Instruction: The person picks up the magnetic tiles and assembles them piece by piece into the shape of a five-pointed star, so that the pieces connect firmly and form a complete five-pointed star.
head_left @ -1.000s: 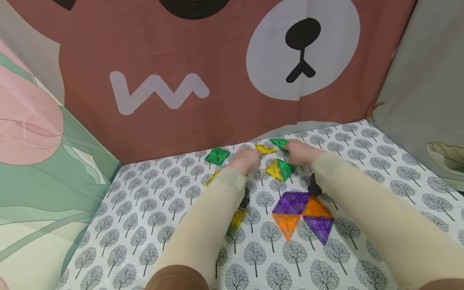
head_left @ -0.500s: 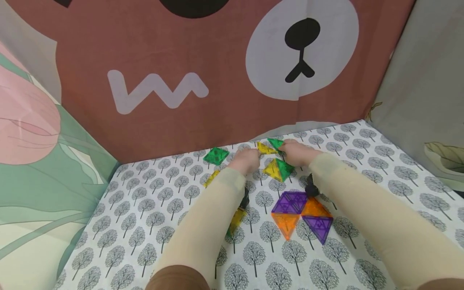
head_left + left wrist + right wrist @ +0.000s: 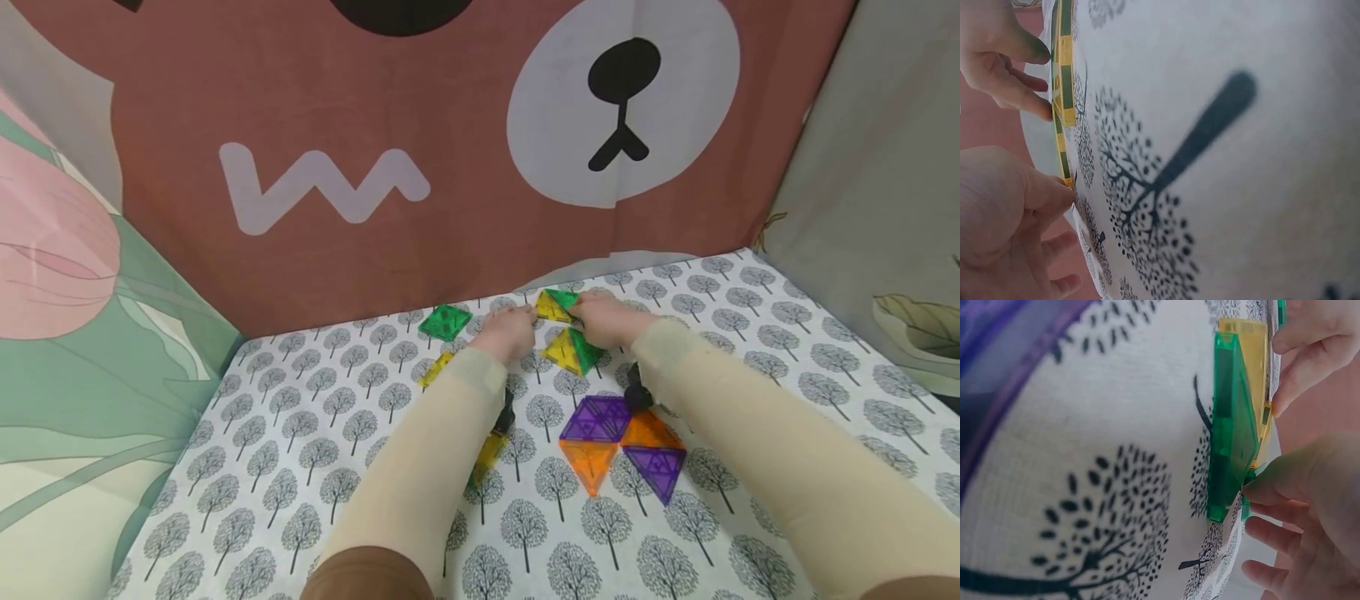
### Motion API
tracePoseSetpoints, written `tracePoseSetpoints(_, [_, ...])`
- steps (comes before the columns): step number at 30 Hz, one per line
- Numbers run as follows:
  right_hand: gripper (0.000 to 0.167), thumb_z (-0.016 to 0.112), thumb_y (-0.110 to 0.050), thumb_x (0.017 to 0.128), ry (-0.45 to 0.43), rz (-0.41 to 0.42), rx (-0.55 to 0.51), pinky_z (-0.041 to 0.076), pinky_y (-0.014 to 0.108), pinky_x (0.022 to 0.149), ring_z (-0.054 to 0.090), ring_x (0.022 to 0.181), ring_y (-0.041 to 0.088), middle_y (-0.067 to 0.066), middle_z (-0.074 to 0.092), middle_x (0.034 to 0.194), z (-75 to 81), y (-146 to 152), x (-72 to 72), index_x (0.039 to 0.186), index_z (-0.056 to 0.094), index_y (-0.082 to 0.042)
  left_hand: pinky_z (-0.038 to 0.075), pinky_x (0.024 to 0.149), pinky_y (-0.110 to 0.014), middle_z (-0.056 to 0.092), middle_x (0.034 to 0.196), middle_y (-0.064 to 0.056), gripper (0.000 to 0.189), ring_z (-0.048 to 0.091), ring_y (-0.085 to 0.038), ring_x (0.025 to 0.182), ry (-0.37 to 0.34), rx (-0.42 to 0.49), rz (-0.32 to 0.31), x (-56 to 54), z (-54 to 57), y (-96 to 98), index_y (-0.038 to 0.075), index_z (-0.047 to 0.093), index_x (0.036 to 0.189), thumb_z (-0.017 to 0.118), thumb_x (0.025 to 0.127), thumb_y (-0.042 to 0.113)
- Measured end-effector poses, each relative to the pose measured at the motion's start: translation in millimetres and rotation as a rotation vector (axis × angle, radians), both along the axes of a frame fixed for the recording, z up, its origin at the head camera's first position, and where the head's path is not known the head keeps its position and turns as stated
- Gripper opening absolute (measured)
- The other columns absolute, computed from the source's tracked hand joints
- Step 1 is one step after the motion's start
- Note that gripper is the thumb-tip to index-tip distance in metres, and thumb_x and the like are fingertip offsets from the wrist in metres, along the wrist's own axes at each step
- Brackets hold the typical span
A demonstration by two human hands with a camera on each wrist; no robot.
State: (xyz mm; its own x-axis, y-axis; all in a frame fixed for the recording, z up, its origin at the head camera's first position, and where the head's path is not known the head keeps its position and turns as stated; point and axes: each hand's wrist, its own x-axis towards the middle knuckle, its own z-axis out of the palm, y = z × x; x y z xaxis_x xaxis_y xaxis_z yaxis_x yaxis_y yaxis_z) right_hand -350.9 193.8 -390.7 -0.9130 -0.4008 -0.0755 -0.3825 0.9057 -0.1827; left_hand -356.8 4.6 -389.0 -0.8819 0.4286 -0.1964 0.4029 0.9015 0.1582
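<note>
Pinching far green tile (image 3: 564, 295) in right hand (image 3: 611, 321), grip narrow. Touching outer corner of far yellow tile (image 3: 550, 308) with left hand (image 3: 506, 333); whether pinched or merely pressed, cannot tell. Situated between both hands, apparently edge to edge in head view; whether fully flush, cannot tell.

Judged best for aligning: hold yellow steady from left-hand side, slide green in flat along cloth (image 3: 300, 500), match full edges, avoid lifting. Probable risk: riding up of one edge over the other, or nudging nearer yellow-green pair (image 3: 561, 353), just body side of right hand.

Seen in left wrist view: fingertip contact at yellow corner, too small to judge from head. Seen in right wrist view: side thickness of nearer green tile (image 3: 1225, 425). Seen in head view only: orange tiles (image 3: 590, 465) body side of hands, plus yellow tile (image 3: 437, 368) partly hidden by left sleeve (image 3: 420, 467).
</note>
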Motion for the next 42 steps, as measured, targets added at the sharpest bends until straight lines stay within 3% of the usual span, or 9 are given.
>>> tracePoseSetpoints(7, [0.045,0.045,-0.009,0.103,-0.069,-0.033,0.027,0.025,0.054,0.115,0.033,0.137,0.044,0.027,0.042,0.146,-0.4,-5,0.0,0.145,0.041,0.007,0.01,0.119,-0.051,0.016,0.164,-0.002,0.054,0.009,-0.031,0.149,-0.074,0.075,0.03,3.1,1.1,-0.8,0.016,0.024,0.158,0.03,0.104,0.01])
tracePoseSetpoints(10, [0.046,0.046,-0.005,0.101,-0.08,-0.043,0.038,0.025,0.054,0.114,0.032,0.137,0.045,0.03,0.039,0.147,-2.2,-5,-1.7,0.145,0.04,0.008,0.009,0.12,-0.051,0.02,0.163,-0.002,0.053,0.012,-0.031,0.149,-0.033,0.087,0.023,4.3,2.6,1.9,0.017,0.027,0.157,0.031,0.105,0.013])
tracePoseSetpoints(15, [0.052,0.049,0.001,0.095,-0.08,-0.067,0.02,0.03,0.055,0.112,0.036,0.134,0.045,0.029,0.039,0.147,-2.6,-3,-0.4,0.147,0.04,0.005,0.01,0.12,-0.05,0.026,0.16,-0.002,0.051,0.018,-0.031,0.147,0.048,0.028,0.002,6.3,2.5,7.5,0.023,0.033,0.156,0.039,0.105,0.017])
tracePoseSetpoints(19, [0.059,0.05,0.006,0.09,-0.08,-0.065,0.009,0.027,0.056,0.113,0.033,0.136,0.045,0.028,0.036,0.149,-0.8,-3,2.1,0.148,0.04,0.001,0.011,0.119,-0.051,0.023,0.162,-0.002,0.055,0.018,-0.032,0.147,0.032,-0.011,0.003,5.5,-1.4,7.9,0.027,0.032,0.155,0.046,0.103,0.016])
tracePoseSetpoints(23, [0.061,0.049,0.009,0.087,-0.066,-0.056,0.01,0.024,0.056,0.114,0.031,0.137,0.043,0.026,0.038,0.149,-1.2,-3,1.7,0.147,0.042,0.001,0.01,0.119,-0.052,0.022,0.162,-0.001,0.054,0.016,-0.033,0.147,0.017,-0.005,0.004,6.6,-1.1,6.0,0.027,0.033,0.155,0.042,0.103,0.014])
tracePoseSetpoints(31, [0.055,0.045,0.006,0.092,-0.062,-0.04,0.018,0.017,0.053,0.117,0.026,0.141,0.044,0.026,0.035,0.152,-1.7,-5,3.9,0.147,0.039,0.006,0.008,0.119,-0.054,0.021,0.162,0.0,0.058,0.015,-0.033,0.148,-0.015,0.015,-0.004,10.2,2.4,4.3,0.027,0.031,0.156,0.039,0.102,0.007])
tracePoseSetpoints(38, [0.062,0.044,0.008,0.088,-0.076,-0.072,0.025,0.015,0.057,0.116,0.019,0.143,0.047,0.024,0.031,0.154,-2.4,-6,4.0,0.149,0.037,0.003,0.009,0.119,-0.053,0.021,0.162,0.001,0.058,0.016,-0.033,0.147,0.005,-0.016,-0.02,10.4,3.5,6.4,0.026,0.03,0.156,0.039,0.102,0.008])
tracePoseSetpoints(42, [0.064,0.043,0.011,0.088,-0.125,-0.072,-0.033,0.016,0.057,0.115,0.019,0.143,0.047,0.025,0.028,0.155,-2.4,-5,4.2,0.15,0.033,0.003,0.008,0.119,-0.053,0.019,0.163,-0.001,0.059,0.014,-0.034,0.148,-0.021,0.034,-0.001,14.8,4.0,5.0,0.025,0.029,0.157,0.039,0.101,0.007])
